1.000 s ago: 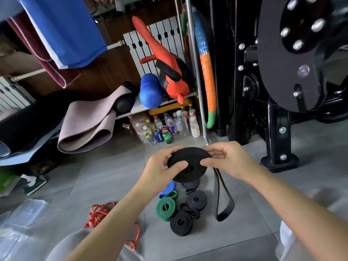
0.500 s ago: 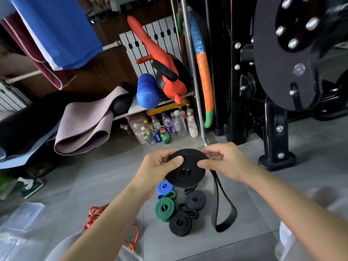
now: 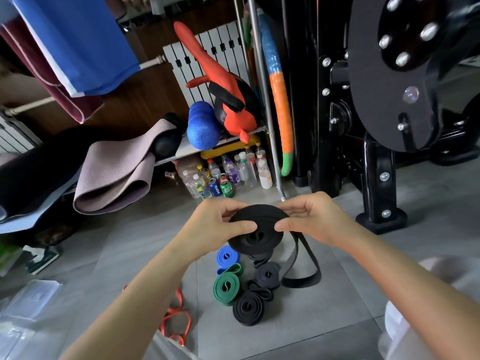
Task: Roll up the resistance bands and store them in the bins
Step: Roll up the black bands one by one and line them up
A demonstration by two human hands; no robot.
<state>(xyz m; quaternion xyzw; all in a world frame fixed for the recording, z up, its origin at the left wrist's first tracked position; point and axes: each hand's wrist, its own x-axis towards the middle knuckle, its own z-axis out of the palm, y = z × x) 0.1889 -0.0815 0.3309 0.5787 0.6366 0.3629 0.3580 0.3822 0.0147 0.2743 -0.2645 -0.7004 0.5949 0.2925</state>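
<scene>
Both hands hold one black band [image 3: 259, 229] in the air above the floor [image 3: 337, 320]. Most of the band is wound into a flat coil. The left hand [image 3: 215, 224] grips the coil's left side, with the thumb pressed on its face and the fingers curled behind. The right hand [image 3: 311, 219] pinches the right side in the same way, thumb on top. The two thumb tips lie close together near the coil's centre. The unwound tail [image 3: 301, 268] of the band hangs from under the right hand, and its loop end lies on the floor.

Right below the coil, rolled bands sit on the floor in a tight cluster. A blue roll [image 3: 227, 257] is farthest from the person and a green roll [image 3: 226, 288] sits just beside it on the near side. A small black roll [image 3: 267, 274] is to the right of the green one, and a larger black roll [image 3: 248, 307] is nearest the person. An orange band [image 3: 176, 318] lies loose to the left of the cluster, partly hidden by the left forearm.

Bottles and cans [image 3: 228, 175] stand on the floor under a shelf [image 3: 187, 149]. The shelf carries a blue foam roller [image 3: 202, 126] and a folded mat [image 3: 117, 172]. A black machine [image 3: 376, 178] stands on the right.
</scene>
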